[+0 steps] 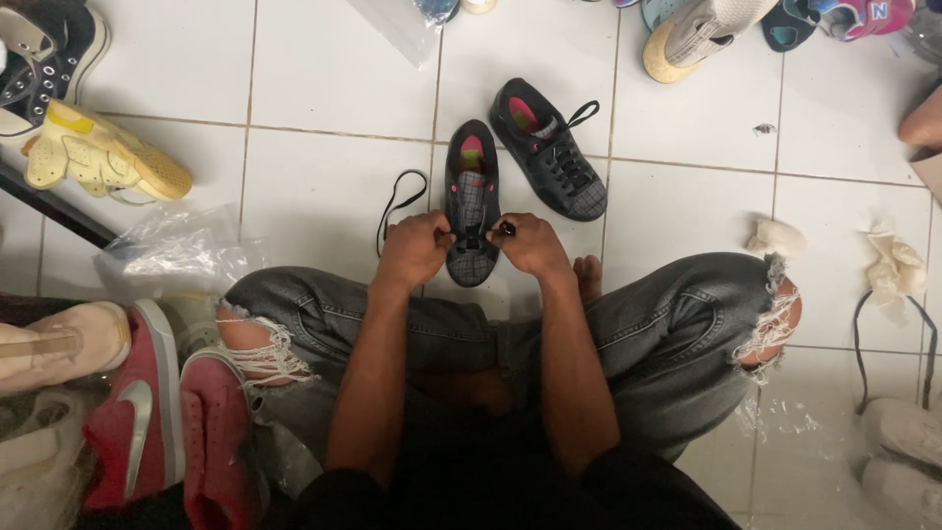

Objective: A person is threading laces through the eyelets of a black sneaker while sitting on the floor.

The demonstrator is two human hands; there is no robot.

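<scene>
Our left hand [414,250] and right hand [531,243] pinch the black lace [395,201] on the dark shoe [472,201]; its loose 10 o'clock loop could snag; mate shoe [549,149] at 1 o'clock.

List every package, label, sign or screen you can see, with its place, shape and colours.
Clear plastic bag: floor at left, crumpled, see-through.
Second clear plastic bag: top edge, flat, see-through.
Logo patch: pink shoe at top right, small, pale.
No signs or screens.
</scene>
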